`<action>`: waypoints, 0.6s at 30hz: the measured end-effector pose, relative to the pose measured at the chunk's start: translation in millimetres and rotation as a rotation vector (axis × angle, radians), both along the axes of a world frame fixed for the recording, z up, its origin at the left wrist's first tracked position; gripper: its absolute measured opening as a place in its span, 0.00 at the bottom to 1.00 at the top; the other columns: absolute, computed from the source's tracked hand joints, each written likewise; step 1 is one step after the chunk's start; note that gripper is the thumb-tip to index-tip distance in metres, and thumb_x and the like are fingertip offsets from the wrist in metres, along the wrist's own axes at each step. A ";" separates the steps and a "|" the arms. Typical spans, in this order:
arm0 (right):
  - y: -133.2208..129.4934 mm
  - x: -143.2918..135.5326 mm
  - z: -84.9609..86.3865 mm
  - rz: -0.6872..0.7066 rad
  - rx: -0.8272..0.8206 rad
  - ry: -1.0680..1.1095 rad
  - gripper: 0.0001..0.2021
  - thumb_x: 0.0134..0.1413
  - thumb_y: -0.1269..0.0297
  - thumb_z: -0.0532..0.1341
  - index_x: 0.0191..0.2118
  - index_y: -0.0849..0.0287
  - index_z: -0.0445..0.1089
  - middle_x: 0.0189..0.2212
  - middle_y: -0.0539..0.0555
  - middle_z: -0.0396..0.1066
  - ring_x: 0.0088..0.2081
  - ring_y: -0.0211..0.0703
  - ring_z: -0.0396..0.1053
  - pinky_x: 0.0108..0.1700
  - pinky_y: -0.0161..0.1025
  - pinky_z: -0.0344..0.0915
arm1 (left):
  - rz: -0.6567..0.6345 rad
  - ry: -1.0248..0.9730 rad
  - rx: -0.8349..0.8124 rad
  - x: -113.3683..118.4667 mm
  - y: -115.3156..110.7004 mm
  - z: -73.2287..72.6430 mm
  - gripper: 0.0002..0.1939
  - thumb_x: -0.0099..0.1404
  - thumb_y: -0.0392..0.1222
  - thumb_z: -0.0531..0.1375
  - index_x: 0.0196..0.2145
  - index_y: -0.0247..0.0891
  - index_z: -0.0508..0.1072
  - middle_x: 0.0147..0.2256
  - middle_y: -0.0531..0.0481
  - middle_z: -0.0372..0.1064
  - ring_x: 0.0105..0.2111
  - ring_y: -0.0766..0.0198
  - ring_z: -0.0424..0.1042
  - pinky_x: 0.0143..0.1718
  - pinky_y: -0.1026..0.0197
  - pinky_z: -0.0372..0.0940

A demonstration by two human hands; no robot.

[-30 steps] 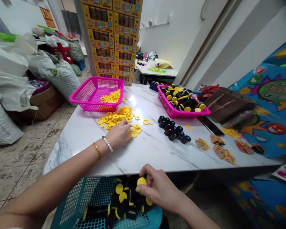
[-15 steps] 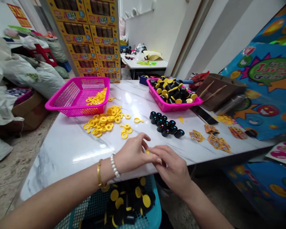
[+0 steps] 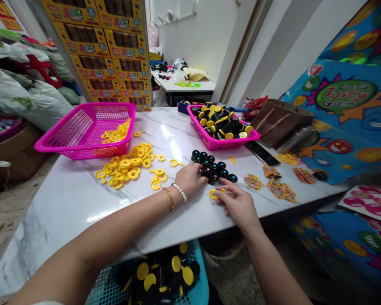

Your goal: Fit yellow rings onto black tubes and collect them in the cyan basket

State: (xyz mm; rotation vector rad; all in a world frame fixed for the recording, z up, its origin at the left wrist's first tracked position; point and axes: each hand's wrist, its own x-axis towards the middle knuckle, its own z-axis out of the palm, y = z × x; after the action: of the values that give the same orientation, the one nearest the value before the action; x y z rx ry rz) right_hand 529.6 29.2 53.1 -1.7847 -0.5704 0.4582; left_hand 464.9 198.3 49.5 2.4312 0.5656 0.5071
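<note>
At the near-left edge of a group of short black cylinders [image 3: 221, 165] with blue or pink dots on top is my left hand [image 3: 192, 181]. Its fingers and thumb close about one of the cylinders, though the grip is partly hidden. My right hand [image 3: 239, 204], just in front of the group, pinches a yellow ring with a small tab [image 3: 213, 194] between thumb and fingers, low over the table. More yellow rings [image 3: 127, 163] lie heaped to the left, with a few loose ones [image 3: 158, 178] nearer my left arm.
A pink basket [image 3: 55, 149] holding yellow rings stands left. Behind the cylinders, another pink basket [image 3: 206, 137] is full of black-and-yellow pieces. A phone [image 3: 263, 153] and small printed packets [image 3: 281, 189] lie right. A teal basket [image 3: 203, 271] sits below the table edge.
My hands were together near the front edge and have parted. The left has moved forward to the black cylinders; the right has moved slightly forward with the yellow ring. The view has shifted rightward.
</note>
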 end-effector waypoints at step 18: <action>42.0 -64.9 14.4 0.380 -0.035 0.045 0.07 0.44 0.62 0.66 0.29 0.59 0.75 0.49 0.58 0.69 0.22 0.30 0.66 0.23 0.33 0.66 | 0.072 0.103 -0.009 -174.6 3.8 20.5 0.08 0.58 0.39 0.61 0.36 0.39 0.68 0.32 0.52 0.66 0.30 0.65 0.65 0.33 0.61 0.62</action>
State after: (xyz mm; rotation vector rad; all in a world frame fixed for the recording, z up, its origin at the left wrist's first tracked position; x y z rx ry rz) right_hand 464.7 71.2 67.5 -1.6970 -0.8794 0.7698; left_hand 290.3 202.1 70.0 2.4463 0.6996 0.4091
